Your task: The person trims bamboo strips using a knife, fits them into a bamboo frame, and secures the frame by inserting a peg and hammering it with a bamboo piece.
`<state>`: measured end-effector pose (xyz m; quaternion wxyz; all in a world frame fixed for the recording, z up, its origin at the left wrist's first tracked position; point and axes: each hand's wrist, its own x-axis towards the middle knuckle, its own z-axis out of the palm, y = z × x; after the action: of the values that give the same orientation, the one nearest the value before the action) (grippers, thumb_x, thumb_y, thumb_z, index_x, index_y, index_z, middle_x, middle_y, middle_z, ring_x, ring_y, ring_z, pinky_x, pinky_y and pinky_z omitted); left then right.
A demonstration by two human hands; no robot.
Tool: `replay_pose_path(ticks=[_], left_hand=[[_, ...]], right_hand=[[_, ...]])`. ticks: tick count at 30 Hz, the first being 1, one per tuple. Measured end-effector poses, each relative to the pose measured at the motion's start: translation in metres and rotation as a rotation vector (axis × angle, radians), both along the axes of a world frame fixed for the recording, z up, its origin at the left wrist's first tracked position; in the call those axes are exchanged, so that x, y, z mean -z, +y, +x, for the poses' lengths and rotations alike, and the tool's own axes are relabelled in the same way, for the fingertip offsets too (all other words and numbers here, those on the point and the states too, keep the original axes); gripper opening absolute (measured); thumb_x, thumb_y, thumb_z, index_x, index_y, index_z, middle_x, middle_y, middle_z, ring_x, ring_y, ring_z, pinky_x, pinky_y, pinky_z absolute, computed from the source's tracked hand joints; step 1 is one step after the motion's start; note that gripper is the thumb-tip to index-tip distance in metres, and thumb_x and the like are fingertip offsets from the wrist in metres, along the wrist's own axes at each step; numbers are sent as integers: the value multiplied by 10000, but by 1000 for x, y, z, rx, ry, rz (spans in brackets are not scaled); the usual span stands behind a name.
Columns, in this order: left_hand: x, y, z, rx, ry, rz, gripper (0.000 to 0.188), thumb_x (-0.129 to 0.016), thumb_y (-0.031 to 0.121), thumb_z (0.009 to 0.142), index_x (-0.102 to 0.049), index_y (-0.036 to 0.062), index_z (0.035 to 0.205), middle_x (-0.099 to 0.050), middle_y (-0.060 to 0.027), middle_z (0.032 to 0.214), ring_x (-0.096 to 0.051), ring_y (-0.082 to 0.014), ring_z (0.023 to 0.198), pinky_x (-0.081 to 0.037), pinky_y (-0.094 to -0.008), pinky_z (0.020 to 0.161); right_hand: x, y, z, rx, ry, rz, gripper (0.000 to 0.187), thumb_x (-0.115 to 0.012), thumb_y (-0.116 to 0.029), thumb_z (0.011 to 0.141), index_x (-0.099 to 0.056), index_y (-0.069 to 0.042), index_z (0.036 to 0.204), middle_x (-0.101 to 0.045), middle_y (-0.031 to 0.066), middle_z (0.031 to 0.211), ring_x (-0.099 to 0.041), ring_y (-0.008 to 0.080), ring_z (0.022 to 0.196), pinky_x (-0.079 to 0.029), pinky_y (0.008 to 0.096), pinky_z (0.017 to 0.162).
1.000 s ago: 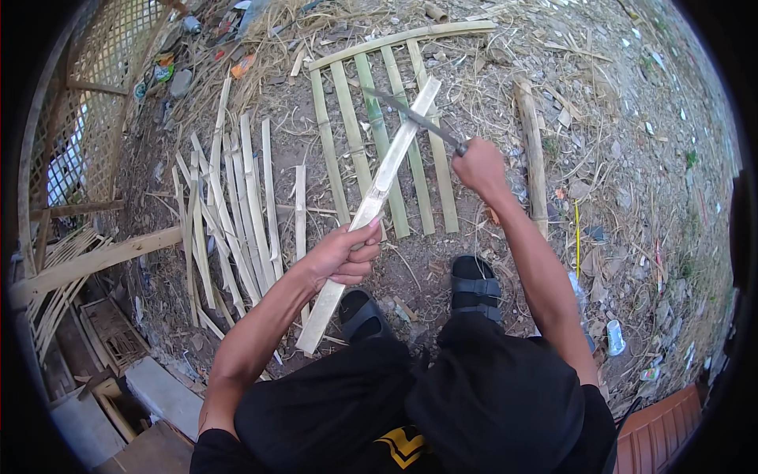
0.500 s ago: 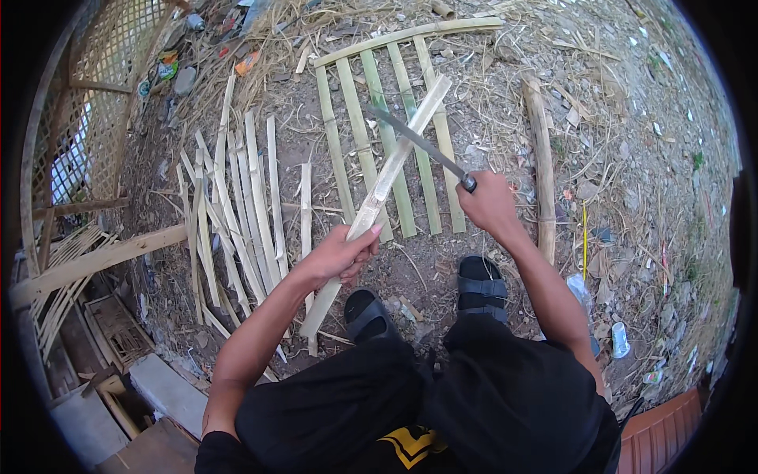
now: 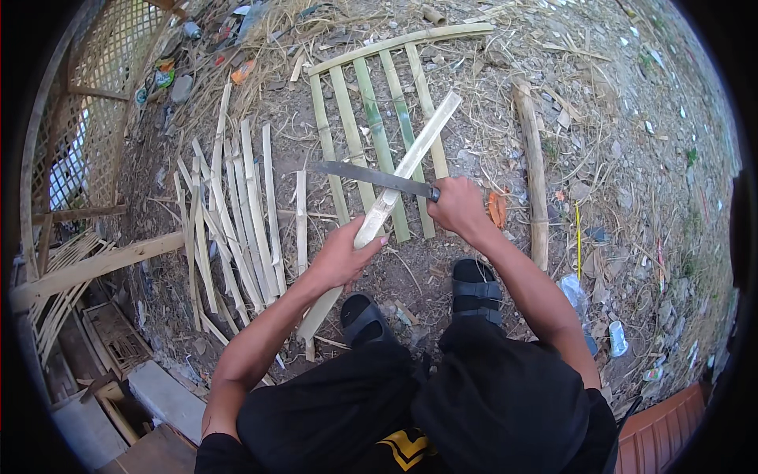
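My left hand (image 3: 346,251) is closed around the lower part of a long, pale split bamboo strip (image 3: 424,141). The strip slants from near my left foot up to the right, over several bamboo slats lying on the ground. In my right hand (image 3: 458,207) is the dark handle of a machete (image 3: 371,174). Its long blade points left and crosses the strip above my left hand. Whether the edge bites into the bamboo, I cannot tell. Beyond, the laid-out slats (image 3: 377,150) run side by side below a curved crosspiece (image 3: 403,41).
Many loose bamboo strips (image 3: 245,213) lie to my left. A thick bamboo pole (image 3: 530,174) rests on the right. Far left are a wooden beam (image 3: 103,268) and a lattice panel (image 3: 118,55). A white cup (image 3: 617,340) lies on the littered ground near a reddish ridged sheet (image 3: 662,434).
My right hand has come down and left, bringing the machete blade lower along the strip, nearer my left hand. The blade now lies flatter across it. My left hand keeps its hold.
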<state>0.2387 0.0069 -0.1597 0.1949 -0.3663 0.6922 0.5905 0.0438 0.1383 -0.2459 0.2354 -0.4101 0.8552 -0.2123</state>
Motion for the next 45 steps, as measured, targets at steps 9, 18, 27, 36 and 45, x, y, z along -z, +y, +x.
replay_pose_path(ticks=[9, 18, 27, 36, 45], left_hand=[[-15, 8, 32, -7, -56, 211, 380, -609, 222, 974, -478, 28, 1274, -453, 13, 539, -430, -92, 356, -337, -276, 309], [-18, -6, 27, -37, -26, 170, 331, -591, 245, 989, -512, 23, 1221, -471, 8, 532, -439, -82, 335, -313, -259, 289], [-35, -2, 36, -33, -50, 308, 326, -588, 194, 991, -447, 1, 1213, -412, 31, 484, -364, -69, 302, -280, -251, 274], [-49, -13, 49, -47, -41, 317, 331, -563, 191, 999, -480, 8, 1262, -417, 38, 483, -371, -60, 320, -283, -249, 294], [-18, -11, 26, 88, -39, -286, 360, -638, 284, 953, -610, -26, 1134, -644, -137, 788, -634, -188, 707, -496, -368, 665]], right_hand=[[11, 57, -132, 523, 237, 162, 285, -611, -202, 766, -683, 72, 802, -667, 304, 811, -671, 449, 808, -545, 488, 747], [-32, 25, -58, 321, 62, -38, 275, -579, -232, 794, -658, 16, 707, -631, 259, 674, -644, 449, 684, -531, 507, 706], [-1, 25, -105, 233, 281, 43, 219, -613, -204, 736, -682, 0, 699, -645, 241, 662, -658, 432, 658, -551, 495, 679], [-2, 60, -176, 716, 341, 100, 294, -595, -249, 784, -709, 18, 835, -671, 279, 780, -670, 442, 757, -538, 509, 742], [-53, 13, -52, 284, 82, -58, 257, -587, -204, 808, -660, 27, 720, -617, 269, 667, -637, 449, 667, -518, 506, 679]])
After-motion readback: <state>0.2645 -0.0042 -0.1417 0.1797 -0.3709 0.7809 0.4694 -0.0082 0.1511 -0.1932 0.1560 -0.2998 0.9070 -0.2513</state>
